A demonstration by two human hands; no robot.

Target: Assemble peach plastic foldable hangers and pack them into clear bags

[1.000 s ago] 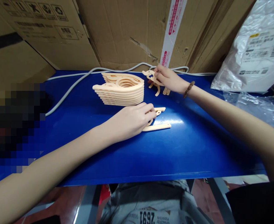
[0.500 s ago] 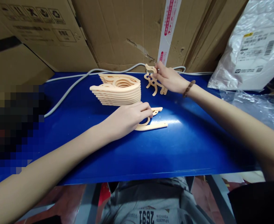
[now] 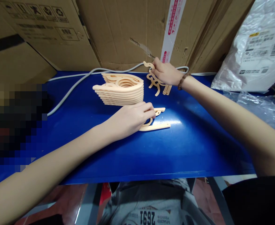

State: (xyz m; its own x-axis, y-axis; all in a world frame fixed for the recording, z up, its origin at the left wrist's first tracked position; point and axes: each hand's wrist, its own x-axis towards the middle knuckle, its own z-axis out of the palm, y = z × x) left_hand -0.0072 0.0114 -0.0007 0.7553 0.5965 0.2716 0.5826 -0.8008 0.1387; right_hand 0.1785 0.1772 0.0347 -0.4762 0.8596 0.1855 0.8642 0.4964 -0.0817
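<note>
My left hand (image 3: 137, 117) is closed on a peach plastic folding hanger body (image 3: 155, 127) lying on the blue table. Its two arms point right, while the fingers cover its other end. At the back, my right hand (image 3: 164, 72) pinches a curved peach hanger hook (image 3: 148, 64), lifted just above a small pile of similar hooks (image 3: 157, 89). Part of that pile is hidden under the hand. Left of the hooks stands a neat stack of folded hanger bodies (image 3: 120, 95), just behind my left hand.
Cardboard boxes (image 3: 125, 28) line the table's back edge, with a grey cable (image 3: 81, 78) running in front. A white plastic parcel (image 3: 250, 59) and clear wrap (image 3: 261, 106) lie on the right. The blue table's front edge (image 3: 151, 178) is near my lap.
My right hand has risen slightly and moved a little left, lifting a hook off the pile. My left hand stays on the hanger body. The view has shifted slightly.
</note>
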